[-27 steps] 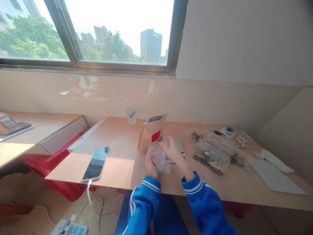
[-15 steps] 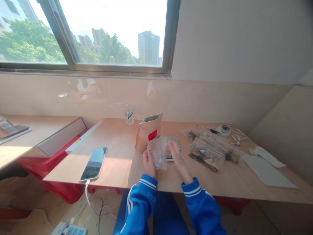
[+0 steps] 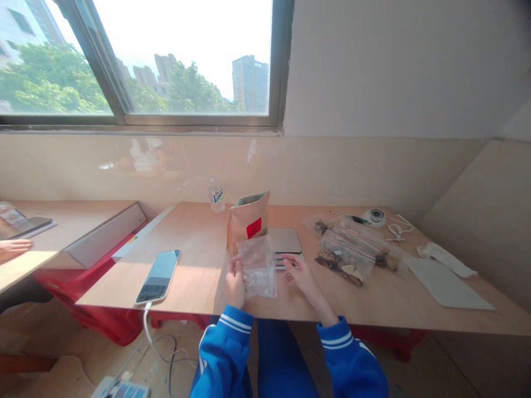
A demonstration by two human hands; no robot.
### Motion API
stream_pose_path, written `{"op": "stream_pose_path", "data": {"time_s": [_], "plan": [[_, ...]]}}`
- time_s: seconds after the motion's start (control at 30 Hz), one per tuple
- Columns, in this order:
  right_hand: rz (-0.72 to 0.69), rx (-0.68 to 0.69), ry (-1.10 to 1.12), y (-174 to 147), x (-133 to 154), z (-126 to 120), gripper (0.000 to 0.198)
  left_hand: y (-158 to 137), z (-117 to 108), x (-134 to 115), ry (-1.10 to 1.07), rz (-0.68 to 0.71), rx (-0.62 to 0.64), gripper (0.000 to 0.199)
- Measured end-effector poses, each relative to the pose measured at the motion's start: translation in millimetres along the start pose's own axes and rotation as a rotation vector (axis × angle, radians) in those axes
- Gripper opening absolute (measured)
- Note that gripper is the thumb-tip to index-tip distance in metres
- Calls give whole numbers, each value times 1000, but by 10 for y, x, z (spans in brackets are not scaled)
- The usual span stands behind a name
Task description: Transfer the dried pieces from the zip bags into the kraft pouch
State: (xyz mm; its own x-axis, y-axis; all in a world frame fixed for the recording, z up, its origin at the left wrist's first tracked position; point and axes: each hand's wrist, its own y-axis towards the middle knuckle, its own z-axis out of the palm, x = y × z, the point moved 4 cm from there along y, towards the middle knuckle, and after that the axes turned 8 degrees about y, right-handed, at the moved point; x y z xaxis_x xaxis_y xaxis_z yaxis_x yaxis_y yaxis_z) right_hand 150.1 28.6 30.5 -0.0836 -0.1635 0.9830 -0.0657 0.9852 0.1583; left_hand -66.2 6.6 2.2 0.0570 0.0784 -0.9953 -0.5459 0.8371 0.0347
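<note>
My left hand is closed on the left edge of a clear plastic zip bag, thumb over its front. The bag hangs above the table's front part and looks flat. My right hand is off the bag's right edge, its fingers loosely bent and apart with nothing visible in them. Behind the bag stands a brown kraft paper pouch with its top open and a red label. A small flat scale lies beside the pouch, its front panel partly hidden by my right fingers.
To the right lie several zip bags of dried brown pieces, a round white camera, a white cloth and a grey-white sheet. At left is a phone on a cable; a bottle stands behind. Another person's hand rests on the left table.
My left hand has moved left with the plastic bag. My right hand has drawn away from the bag's edge, uncovering more of the scale. Another person's hand has appeared at far left.
</note>
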Motion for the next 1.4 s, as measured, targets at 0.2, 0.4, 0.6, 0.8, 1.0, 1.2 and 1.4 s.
{"op": "stream_pose_path", "data": {"time_s": [0.2, 0.4, 0.6, 0.8, 1.0, 1.2, 1.4], "plan": [[-162, -368, -251, 276, 125, -1088, 31, 172, -342, -312, 776, 144, -143, 47], [-135, -448, -884, 602, -139, -1820, 34, -85, -43, -407, 1109, 517, 31, 42], [-111, -381, -1029, 430, -493, -2086, 34, -72, 58, 137, 1328, 416, 358, 51], [-205, -365, -1054, 231, -402, -2136, 29, 93, 48, 34, 1219, 315, 483, 46], [-221, -503, -1125, 50, -336, -2006, 43, 44, -19, -335, 916, 533, 207, 41], [-27, -598, -1049, -101, -258, -2018, 53, -69, 91, 3, 1257, 417, 430, 37], [67, -608, -772, -129, -47, -2033, 48, -40, 110, -231, 1103, 428, 404, 31]]}}
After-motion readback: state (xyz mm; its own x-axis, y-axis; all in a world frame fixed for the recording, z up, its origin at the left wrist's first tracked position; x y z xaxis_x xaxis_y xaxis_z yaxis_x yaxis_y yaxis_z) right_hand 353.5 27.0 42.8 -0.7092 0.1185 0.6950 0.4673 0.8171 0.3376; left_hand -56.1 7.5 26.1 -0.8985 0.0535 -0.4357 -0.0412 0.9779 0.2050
